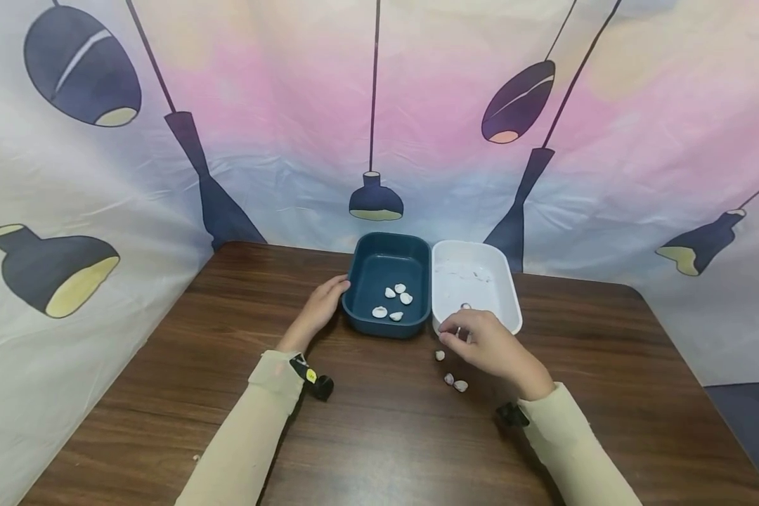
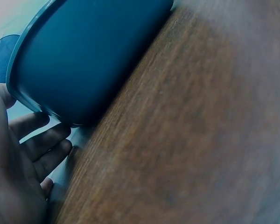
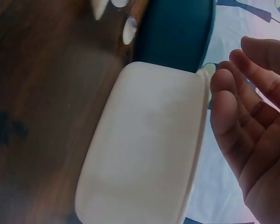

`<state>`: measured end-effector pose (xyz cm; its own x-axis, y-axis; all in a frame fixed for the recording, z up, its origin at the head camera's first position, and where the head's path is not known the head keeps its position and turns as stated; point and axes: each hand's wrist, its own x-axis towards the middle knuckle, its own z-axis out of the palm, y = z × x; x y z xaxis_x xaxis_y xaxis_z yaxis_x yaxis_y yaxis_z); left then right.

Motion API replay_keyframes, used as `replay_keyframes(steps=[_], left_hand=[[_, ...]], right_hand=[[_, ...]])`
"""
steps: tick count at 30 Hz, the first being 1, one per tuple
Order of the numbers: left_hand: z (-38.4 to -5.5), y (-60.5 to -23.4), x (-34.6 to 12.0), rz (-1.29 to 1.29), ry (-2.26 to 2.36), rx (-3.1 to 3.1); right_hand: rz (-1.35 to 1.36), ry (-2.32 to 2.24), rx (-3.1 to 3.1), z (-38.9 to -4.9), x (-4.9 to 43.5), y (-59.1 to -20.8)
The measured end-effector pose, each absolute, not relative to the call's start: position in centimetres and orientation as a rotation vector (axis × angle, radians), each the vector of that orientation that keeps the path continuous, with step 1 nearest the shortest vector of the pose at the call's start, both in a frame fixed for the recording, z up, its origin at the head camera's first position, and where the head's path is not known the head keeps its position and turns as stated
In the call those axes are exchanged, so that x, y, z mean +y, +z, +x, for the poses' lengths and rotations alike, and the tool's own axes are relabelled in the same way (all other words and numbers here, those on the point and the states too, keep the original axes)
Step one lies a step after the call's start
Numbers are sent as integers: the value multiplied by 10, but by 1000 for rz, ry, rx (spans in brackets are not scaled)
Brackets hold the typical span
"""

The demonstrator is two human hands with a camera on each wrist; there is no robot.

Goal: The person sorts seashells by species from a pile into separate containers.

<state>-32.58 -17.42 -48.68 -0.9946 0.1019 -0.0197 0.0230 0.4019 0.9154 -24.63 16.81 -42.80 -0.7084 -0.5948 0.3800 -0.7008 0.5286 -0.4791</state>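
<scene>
My left hand [image 1: 319,306] rests against the left side of the teal tray [image 1: 387,242], its thumb near the rim and its fingers along the outer wall in the left wrist view. Several white shells [image 1: 406,298] lie in that tray. Over the near edge of the white tray [image 1: 511,292] is my right hand [image 1: 496,348]. Its fingers [image 3: 224,109] bend loosely above the rim in the right wrist view, and nothing shows between them. One small shell [image 1: 465,306] appears just beyond this hand, inside the white tray.
On the wooden table [image 1: 367,429], several small shells [image 1: 459,386] lie in front of the trays. The two trays stand side by side near the table's back edge. Behind them hangs a cloth [image 1: 291,105] printed with lamps. A tiny pale bit [image 1: 197,457] lies by the left sleeve.
</scene>
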Motion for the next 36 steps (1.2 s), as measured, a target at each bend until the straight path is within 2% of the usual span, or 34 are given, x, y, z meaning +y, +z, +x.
replay_keyframes(steps=[19,36], left_hand=[[-325,-486,-175,102,1675,2547],[-324,-485,-175,103,1673,2547]], right_hand=[[1201,890,-2946,-241,157,-431],[1357,818,-2992,-239,149,-444]])
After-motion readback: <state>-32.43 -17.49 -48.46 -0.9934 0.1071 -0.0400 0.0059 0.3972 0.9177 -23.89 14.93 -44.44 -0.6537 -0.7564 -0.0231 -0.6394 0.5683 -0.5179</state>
